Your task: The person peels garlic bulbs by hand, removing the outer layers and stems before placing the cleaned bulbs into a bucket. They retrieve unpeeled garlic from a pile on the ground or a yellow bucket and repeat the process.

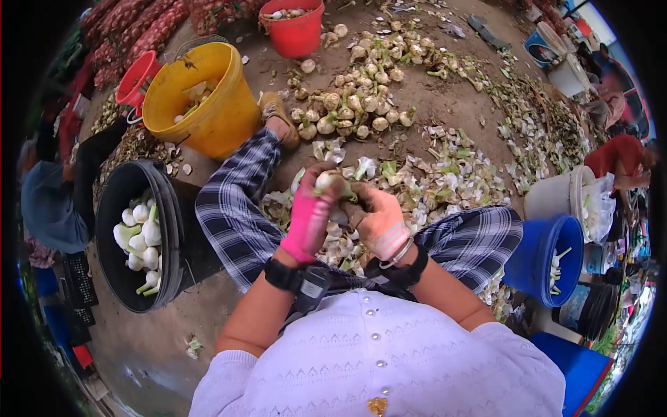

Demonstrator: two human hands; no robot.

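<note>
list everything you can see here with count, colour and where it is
yellow bucket: one, yellow, upper left
red buckets: two, red, top centre and upper left
black tub: one, black, left, holds white bulbs
blue bucket: one, blue, right
white bucket: one, white, right
unpeeled bulbs: many, pale brown, a heap on the ground ahead
peelings: many, white-green, around the legs
bulb: one, white, in both hands
left hand: pink glove
right hand: orange glove
</note>
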